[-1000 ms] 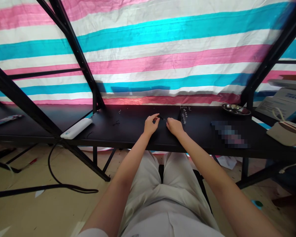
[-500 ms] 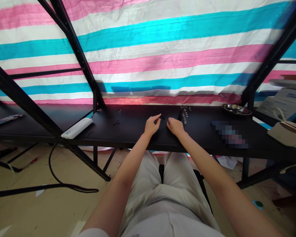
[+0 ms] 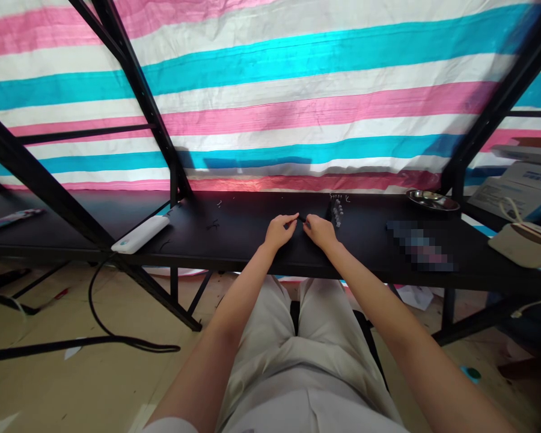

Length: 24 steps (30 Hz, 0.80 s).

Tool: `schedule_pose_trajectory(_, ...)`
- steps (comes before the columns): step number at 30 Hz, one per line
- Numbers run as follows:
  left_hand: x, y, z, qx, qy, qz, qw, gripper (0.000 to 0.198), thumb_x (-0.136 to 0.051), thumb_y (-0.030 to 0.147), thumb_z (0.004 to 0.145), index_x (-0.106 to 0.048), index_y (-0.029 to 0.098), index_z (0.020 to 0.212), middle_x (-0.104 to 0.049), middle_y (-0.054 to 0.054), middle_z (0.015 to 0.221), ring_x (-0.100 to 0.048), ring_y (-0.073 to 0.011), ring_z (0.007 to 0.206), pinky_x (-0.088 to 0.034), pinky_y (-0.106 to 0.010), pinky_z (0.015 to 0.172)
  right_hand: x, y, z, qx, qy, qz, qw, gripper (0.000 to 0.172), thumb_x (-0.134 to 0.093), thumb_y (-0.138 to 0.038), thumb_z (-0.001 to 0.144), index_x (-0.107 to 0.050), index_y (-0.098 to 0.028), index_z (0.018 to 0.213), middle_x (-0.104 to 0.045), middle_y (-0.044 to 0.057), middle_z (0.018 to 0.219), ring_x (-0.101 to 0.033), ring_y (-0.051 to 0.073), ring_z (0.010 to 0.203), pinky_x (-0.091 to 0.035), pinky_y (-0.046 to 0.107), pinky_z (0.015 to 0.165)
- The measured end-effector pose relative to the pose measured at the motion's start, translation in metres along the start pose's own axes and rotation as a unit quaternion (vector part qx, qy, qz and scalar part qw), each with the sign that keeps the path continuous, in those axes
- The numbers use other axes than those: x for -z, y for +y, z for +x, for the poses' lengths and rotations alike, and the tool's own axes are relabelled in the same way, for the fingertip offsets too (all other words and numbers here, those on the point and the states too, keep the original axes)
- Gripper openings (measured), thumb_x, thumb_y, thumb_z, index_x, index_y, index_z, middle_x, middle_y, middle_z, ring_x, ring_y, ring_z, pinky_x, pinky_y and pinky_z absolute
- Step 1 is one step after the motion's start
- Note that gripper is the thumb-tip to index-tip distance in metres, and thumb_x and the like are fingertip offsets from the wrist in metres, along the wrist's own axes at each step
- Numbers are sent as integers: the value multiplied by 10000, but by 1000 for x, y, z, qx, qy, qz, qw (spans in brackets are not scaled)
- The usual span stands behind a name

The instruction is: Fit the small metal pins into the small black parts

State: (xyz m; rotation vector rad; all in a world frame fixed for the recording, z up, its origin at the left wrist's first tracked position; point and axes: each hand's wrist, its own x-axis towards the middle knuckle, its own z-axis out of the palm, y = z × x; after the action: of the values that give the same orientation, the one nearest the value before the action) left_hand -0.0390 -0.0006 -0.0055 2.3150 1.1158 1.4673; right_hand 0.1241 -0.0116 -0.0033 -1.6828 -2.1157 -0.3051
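My left hand (image 3: 280,231) and my right hand (image 3: 320,230) are close together over the black table. A small, thin dark piece (image 3: 302,218) runs between their fingertips; its exact kind is too small to tell. My left thumb and fingers pinch at its left end. Closed fingers of my right hand grip the other end and partly hide it. Just beyond my right hand is a cluster of small clear and whitish pieces (image 3: 338,211), lined up in rows.
Thin dark bits (image 3: 213,225) lie left of my hands. A white power bank-like device (image 3: 140,234) rests at the table's left. On the right are a shiny metal dish (image 3: 433,200) and a blurred-out flat object (image 3: 419,245). Black metal posts (image 3: 151,114) flank the striped sheet (image 3: 297,108).
My left hand has moved slightly right, and its fingertips are nearer my right hand. Less of the dark piece shows between them.
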Motion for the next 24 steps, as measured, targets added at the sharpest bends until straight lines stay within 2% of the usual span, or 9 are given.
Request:
schedule_pose_trajectory(10, 1, -2, 2, 33, -3, -20, 999, 194, -527, 253, 847, -668, 187, 963, -694, -25, 788, -622, -133, 739, -483, -264, 740, -4, 1, 0, 30, 31, 21, 999, 175, -439, -292, 879, -579, -187, 880, -642, 58, 883, -578, 165, 754, -305, 258, 574)
schedule_pose_trajectory(24, -1, -2, 3, 58, -30, -48, 997, 108, -581, 195, 785, -610, 173, 887, -654, -7, 779, -587, -107, 696, -472, -234, 691, -5, 5, 1, 66, 20, 16, 998, 196, -423, -281, 880, -589, -179, 886, -638, 62, 872, -567, 162, 741, -288, 256, 568)
